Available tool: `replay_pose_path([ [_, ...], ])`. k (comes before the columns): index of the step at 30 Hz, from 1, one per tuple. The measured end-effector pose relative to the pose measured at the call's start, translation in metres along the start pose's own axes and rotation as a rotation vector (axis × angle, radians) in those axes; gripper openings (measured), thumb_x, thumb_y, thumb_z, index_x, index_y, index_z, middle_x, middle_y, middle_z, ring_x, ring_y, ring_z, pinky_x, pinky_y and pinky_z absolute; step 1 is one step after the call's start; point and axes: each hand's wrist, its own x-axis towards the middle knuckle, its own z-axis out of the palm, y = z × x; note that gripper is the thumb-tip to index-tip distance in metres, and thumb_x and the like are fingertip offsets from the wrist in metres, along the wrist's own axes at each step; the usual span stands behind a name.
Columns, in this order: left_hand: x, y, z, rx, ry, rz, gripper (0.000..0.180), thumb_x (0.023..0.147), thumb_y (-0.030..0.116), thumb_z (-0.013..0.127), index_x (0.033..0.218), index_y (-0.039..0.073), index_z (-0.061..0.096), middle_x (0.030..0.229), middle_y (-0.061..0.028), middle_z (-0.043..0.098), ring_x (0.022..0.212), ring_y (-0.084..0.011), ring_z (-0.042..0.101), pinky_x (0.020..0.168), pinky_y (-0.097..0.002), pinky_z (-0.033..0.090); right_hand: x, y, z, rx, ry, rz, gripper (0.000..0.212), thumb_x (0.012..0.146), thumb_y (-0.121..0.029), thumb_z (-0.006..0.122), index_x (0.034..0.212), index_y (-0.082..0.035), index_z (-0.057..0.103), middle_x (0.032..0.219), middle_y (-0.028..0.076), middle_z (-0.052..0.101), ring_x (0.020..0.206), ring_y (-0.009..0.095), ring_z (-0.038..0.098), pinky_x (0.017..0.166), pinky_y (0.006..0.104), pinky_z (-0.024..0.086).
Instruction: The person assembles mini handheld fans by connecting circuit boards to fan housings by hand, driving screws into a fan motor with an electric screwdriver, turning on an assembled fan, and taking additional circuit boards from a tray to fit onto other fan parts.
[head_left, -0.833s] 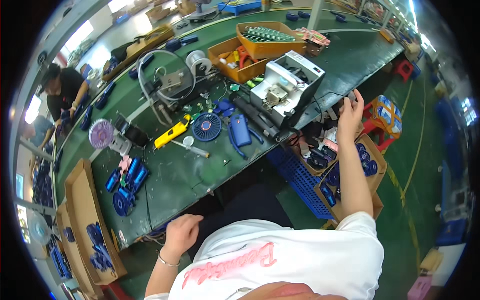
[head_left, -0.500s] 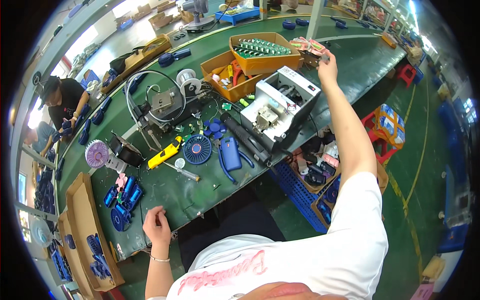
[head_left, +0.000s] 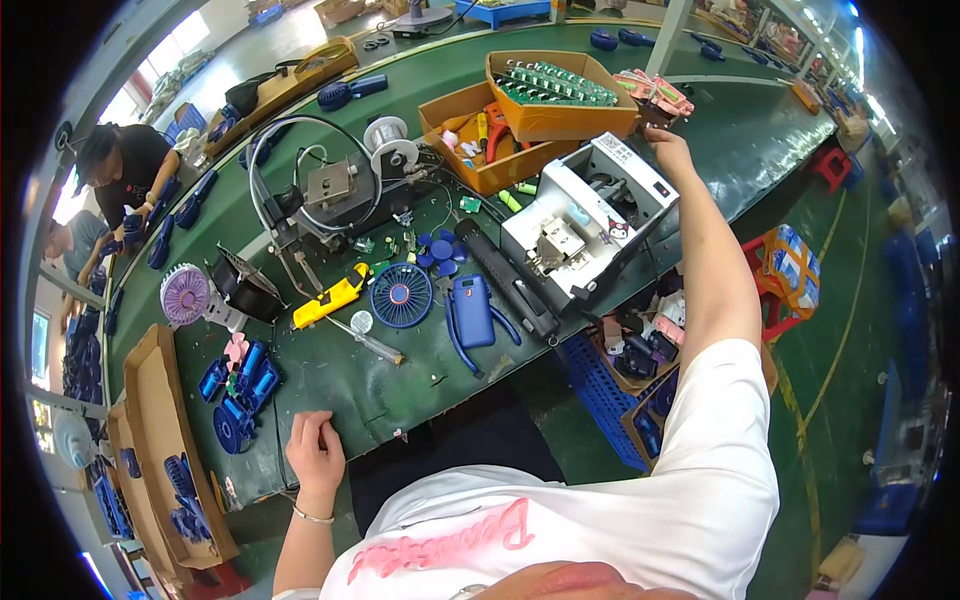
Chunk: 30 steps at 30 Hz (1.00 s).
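Observation:
My left hand [head_left: 316,452] rests at the table's front edge, its fingers curled in and nothing seen in them. My right arm is stretched far out, past the white machine [head_left: 590,215]. There my right hand [head_left: 670,152] is closed at a dark box beneath a pile of pink parts [head_left: 655,92]; whatever it grips is too hidden to make out. Between the hands lie a round blue fan grille [head_left: 401,295], an opened blue fan casing [head_left: 471,312], a yellow tool [head_left: 333,298] and a screwdriver [head_left: 378,344]. Blue fan parts [head_left: 245,390] sit beyond my left hand.
A carton of green circuit boards [head_left: 555,82] leans on a carton of tools [head_left: 465,165]. A soldering stand [head_left: 325,195] with a wire spool [head_left: 390,142] and a purple fan [head_left: 187,294] stand behind. Cartons of parts [head_left: 640,345] lie below the right edge. People [head_left: 130,180] work at far left.
My right hand has moved slightly down against the dark box, and its fingers are less visible. The whole view has shifted a little. My left hand stays at the table edge.

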Motion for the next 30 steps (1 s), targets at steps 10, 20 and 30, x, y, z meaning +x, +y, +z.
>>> replay_pose_path([
  [10,0.0,0.001,0.0,0.016,0.005,0.012,0.016,0.079,-0.009,0.057,0.088,0.004,0.061,0.081,-0.0097,0.057,0.052,-0.0217,0.052,0.046,-0.0314,0.04,-0.012,0.017,0.005,-0.427,0.096,-0.122,0.038,0.074,-0.012,0.058,0.11,-0.013,0.071,0.116,0.02,0.064,0.114,0.034,0.057,0.1,0.0387,0.044],
  [20,0.003,0.004,0.002,0.101,-0.047,-0.037,0.014,0.079,-0.008,0.055,0.087,0.004,0.06,0.081,-0.0097,0.057,0.048,-0.0204,0.049,0.045,-0.0321,0.038,-0.007,-0.003,0.036,-0.745,0.209,-0.065,0.04,0.091,-0.028,0.054,0.131,-0.024,0.053,0.123,0.016,0.052,0.103,0.036,0.062,0.083,0.0473,0.052],
  [30,0.006,0.006,0.008,0.119,-0.046,-0.015,0.013,0.081,-0.007,0.054,0.088,0.003,0.059,0.082,-0.0102,0.055,0.049,-0.019,0.046,0.046,-0.0308,0.036,-0.008,0.002,0.039,-0.736,0.314,-0.105,0.03,0.093,-0.025,0.051,0.116,-0.008,0.057,0.108,0.018,0.061,0.094,0.037,0.064,0.077,0.0478,0.053],
])
